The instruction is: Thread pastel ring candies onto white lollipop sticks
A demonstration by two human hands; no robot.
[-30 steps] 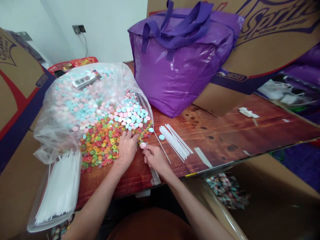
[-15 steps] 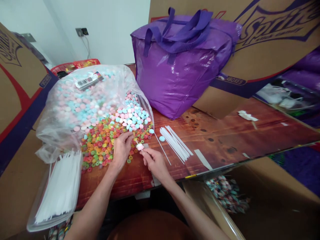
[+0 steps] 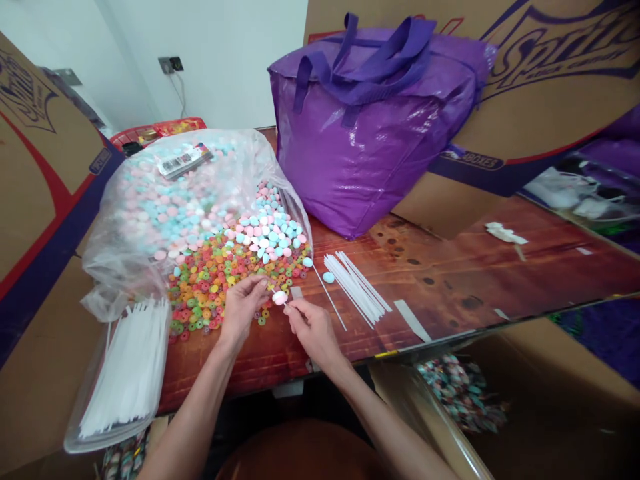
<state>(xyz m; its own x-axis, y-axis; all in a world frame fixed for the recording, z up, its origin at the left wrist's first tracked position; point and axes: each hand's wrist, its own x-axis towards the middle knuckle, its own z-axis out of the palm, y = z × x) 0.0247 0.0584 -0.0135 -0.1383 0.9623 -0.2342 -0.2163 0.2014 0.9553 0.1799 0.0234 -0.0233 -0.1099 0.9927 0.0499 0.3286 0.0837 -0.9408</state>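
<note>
My right hand (image 3: 313, 328) pinches a thin white stick that carries a pink-and-white candy (image 3: 280, 298). The stick's far end points up and left toward my left hand (image 3: 243, 303). My left thumb and fingertips are pressed together at that end; a small yellowish bit shows there, too small to name. Beneath and around my left hand lie loose ring-shaped gummy candies (image 3: 197, 283) in red, orange, yellow and green. Behind them, pink, blue and white round candies (image 3: 270, 233) spill from a clear plastic bag (image 3: 115, 193).
White sticks (image 3: 357, 290) lie on the wooden table (image 3: 450, 267), beside a loose blue candy (image 3: 328, 277) and a stick with a blue candy. At left, a plastic tub (image 3: 75, 433) holds many white sticks. A purple bag (image 3: 360, 160) and a cardboard box (image 3: 565, 120) stand behind.
My left hand has come slightly down, closer to the far end of the stick. The right hand still holds the stick with the candy. The whole view has shifted a little.
</note>
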